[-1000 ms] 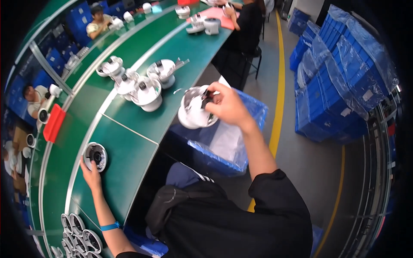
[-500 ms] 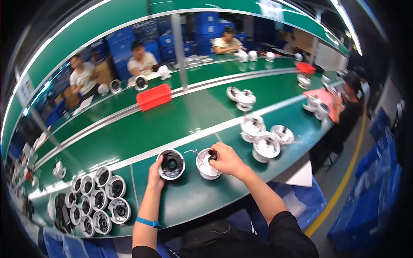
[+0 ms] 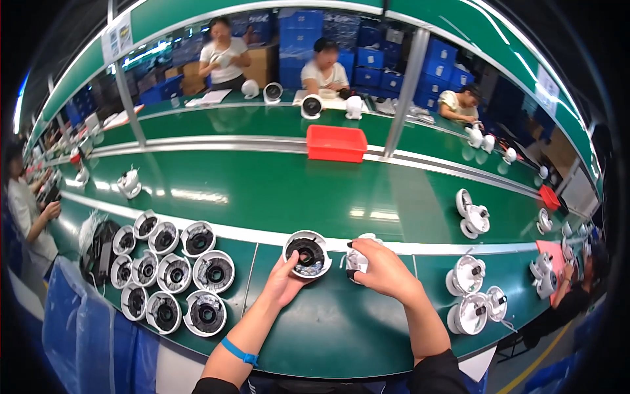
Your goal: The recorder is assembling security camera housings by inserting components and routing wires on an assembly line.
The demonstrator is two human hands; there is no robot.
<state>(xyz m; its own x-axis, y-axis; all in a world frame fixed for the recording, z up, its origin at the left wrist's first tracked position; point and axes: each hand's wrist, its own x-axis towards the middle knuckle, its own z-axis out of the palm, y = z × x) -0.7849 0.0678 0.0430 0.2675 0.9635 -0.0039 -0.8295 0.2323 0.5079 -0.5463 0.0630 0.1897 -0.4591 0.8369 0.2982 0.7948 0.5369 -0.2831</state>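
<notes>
My left hand point(image 3: 287, 279) grips a round white housing point(image 3: 321, 269) with a black ring-shaped inside, its open face turned up and the thumb over its rim. Close to its right, my right hand point(image 3: 387, 268) is curled around a white base point(image 3: 357, 261). The fingers hide most of this base, and bits of black show at the fingertips. Several similar white housings point(image 3: 174, 272) with black insides stand grouped on the green bench at the left. To the right are white bases point(image 3: 471, 314) with small black parts on them.
The green bench point(image 3: 295, 341) has a pale rail along its far side. A red bin point(image 3: 336, 143) stands beyond, near a metal post point(image 3: 405, 92). More white parts point(image 3: 474, 213) sit farther right. Several people work across and beside the bench. Blue plastic-covered boxes point(image 3: 72, 315) stand at lower left.
The view has swung left, so the bench items appear farther right. My right hand has gone from pinching a small black part above the white base to curling around the base. My left hand keeps the housing.
</notes>
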